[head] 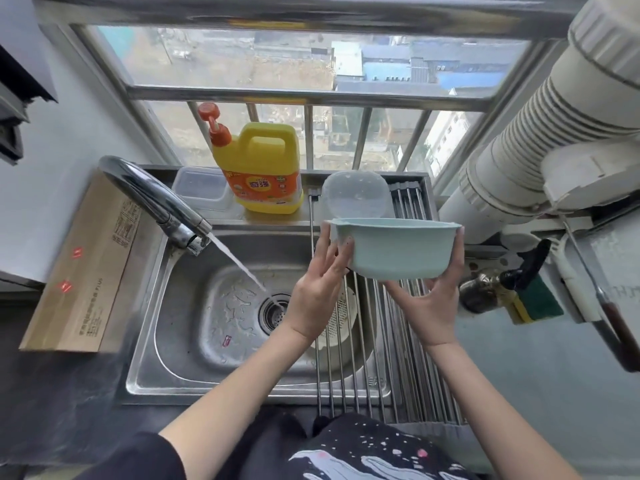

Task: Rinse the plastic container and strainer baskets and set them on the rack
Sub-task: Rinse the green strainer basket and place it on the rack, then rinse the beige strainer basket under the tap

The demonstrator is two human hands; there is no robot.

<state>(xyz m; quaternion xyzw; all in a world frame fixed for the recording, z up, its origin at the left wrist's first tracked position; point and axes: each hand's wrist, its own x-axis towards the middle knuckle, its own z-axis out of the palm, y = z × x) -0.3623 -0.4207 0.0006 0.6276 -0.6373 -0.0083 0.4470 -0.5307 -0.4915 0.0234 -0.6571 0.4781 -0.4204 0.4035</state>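
Note:
I hold a pale green plastic basket bowl [398, 251] upright above the roll-up rack [384, 358]. My left hand [318, 289] presses its left side with fingers spread. My right hand [433, 299] cups it from below and on the right. A clear plastic lid or container [356, 199] leans at the rack's far end. A white strainer basket [341, 317] lies in the sink under the rack bars. Another clear plastic container [201, 188] sits on the ledge behind the faucet.
Water runs from the faucet [156, 202] into the steel sink [214, 323] toward the drain [275, 313]. A yellow detergent bottle [263, 168] stands on the ledge. A cardboard box [83, 268] lies left. A sponge [536, 303] and a white duct [540, 133] are at the right.

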